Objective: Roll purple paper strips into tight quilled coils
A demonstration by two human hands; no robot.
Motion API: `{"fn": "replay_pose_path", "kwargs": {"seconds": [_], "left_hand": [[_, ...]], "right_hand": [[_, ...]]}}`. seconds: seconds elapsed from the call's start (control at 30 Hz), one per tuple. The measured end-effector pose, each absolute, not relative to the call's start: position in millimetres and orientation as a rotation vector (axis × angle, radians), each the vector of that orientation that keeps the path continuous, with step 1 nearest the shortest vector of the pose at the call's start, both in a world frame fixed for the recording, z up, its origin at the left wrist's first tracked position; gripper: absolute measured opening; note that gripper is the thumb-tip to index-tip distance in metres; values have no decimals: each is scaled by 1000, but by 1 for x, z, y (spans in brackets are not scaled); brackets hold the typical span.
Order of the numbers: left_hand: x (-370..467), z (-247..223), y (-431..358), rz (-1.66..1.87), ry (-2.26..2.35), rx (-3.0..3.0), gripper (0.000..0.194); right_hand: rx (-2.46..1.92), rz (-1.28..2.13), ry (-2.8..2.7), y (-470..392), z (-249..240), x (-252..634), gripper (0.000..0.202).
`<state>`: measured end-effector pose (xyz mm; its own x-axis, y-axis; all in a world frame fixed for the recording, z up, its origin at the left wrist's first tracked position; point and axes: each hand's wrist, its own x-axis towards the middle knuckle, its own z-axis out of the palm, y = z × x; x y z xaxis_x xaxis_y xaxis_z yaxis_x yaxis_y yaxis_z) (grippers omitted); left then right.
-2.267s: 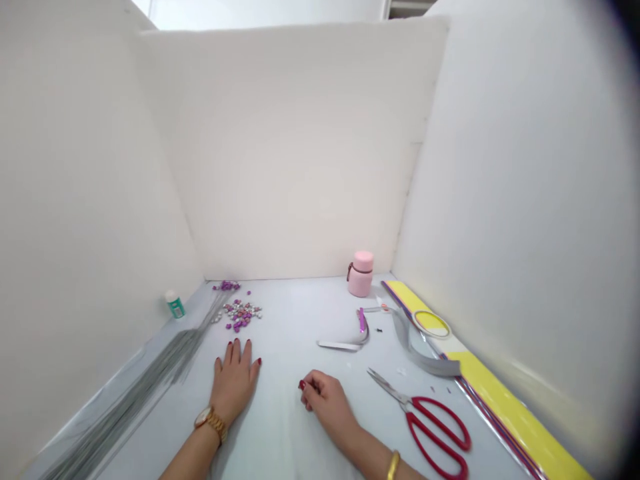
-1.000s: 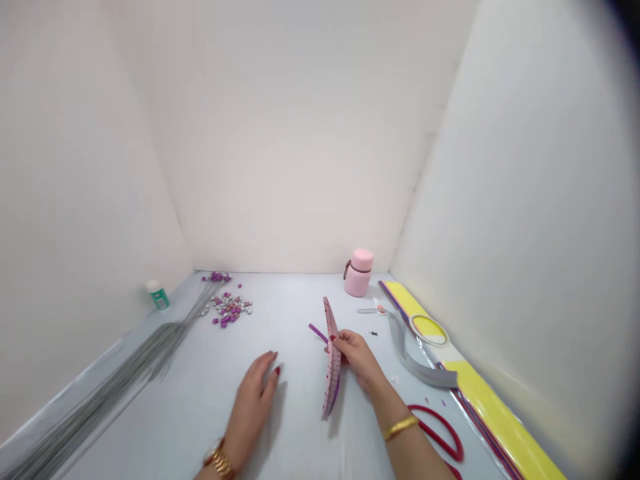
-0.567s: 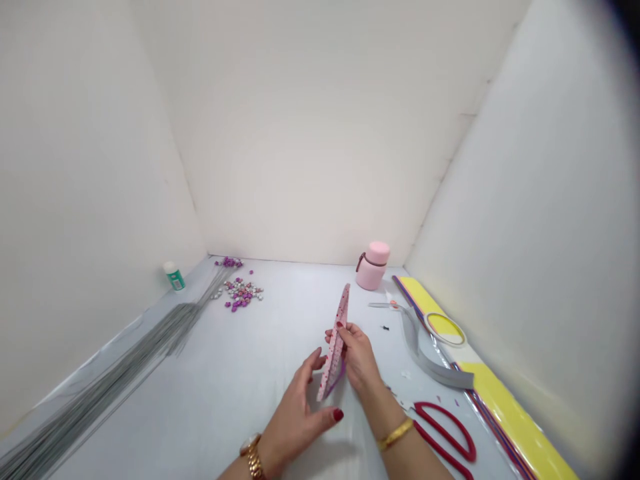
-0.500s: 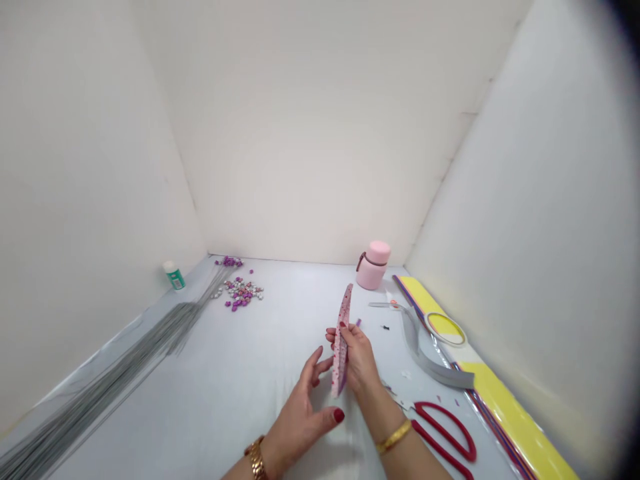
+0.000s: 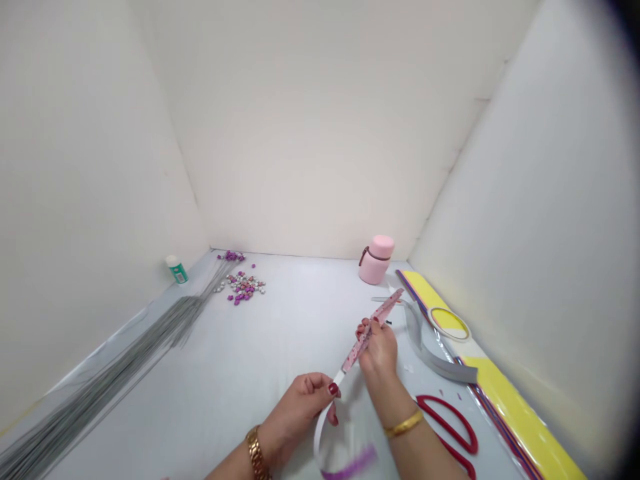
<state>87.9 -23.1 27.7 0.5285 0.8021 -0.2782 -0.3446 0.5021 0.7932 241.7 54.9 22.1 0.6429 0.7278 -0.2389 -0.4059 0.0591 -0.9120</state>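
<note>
My right hand (image 5: 379,350) is closed around a long pink piece with small red spots (image 5: 354,355), a flat strip or pack of strips tilted up to the right. From its lower end comes a narrow paper strip (image 5: 317,437), white on one side and purple on the other. My left hand (image 5: 303,408) pinches this strip between thumb and fingers, close to the pink piece. The strip's free end curls below my left hand, with its purple side showing. Beside my right forearm lie scissors with red handles (image 5: 465,433), their blades hidden behind the arm.
Grey wires (image 5: 150,340) run along the left, near a green-and-white glue stick (image 5: 177,269) and a pile of small purple and silver stars (image 5: 245,288). A pink flask (image 5: 376,260) stands at the back. Rightward lie a grey strip (image 5: 435,360), a tape roll (image 5: 469,327) and yellow sheets (image 5: 520,407).
My left hand has gone from open to pinching the paper strip, now drawn out below the pink piece. My right hand has moved right, and the pink piece now leans to the right.
</note>
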Motion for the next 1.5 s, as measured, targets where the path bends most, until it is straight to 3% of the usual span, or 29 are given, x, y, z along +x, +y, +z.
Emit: {"fn": "replay_pose_path", "kwargs": {"seconds": [0.13,0.3,0.5,0.63,0.7,0.77,0.8,0.93,1.1,1.13,1.27,1.37,1.5], "left_hand": [[75,32,-25,704,629,614,23],[64,31,-15,887,627,419,12],[53,18,1,1068,668,283,8],[42,12,10,1201,704,252,8],[35,11,16,1277,731,250,6],[26,12,22,1350,767,261,6],[20,13,25,1383,788,273,6],[2,21,32,1491,908,394,9],[7,34,16,1738,1146,683,39],[11,36,12,1791,1293,1026,44],[27,37,0,1253,1273,2144,40],[30,32,3,997,1250,2372,28],[28,24,7,1027,1404,2453,27]], "right_hand": [[-1342,738,-410,61,24,268,27],[-1496,662,-646,64,14,292,25],[-1590,566,-1002,55,33,278,48],[-1435,891,-1455,30,56,231,23],[-1267,1209,-1895,15,59,210,18],[-1277,1276,-2210,5,57,198,13],[-1329,1194,-2280,3,55,195,10],[-1501,771,-2359,7,48,198,28],[-1591,253,-2384,15,33,199,23],[-1570,167,-2392,16,29,198,22],[-1510,75,-2423,17,15,194,20],[-1449,5,-2411,18,10,195,21],[-1393,-150,-2311,18,9,197,27]]}}
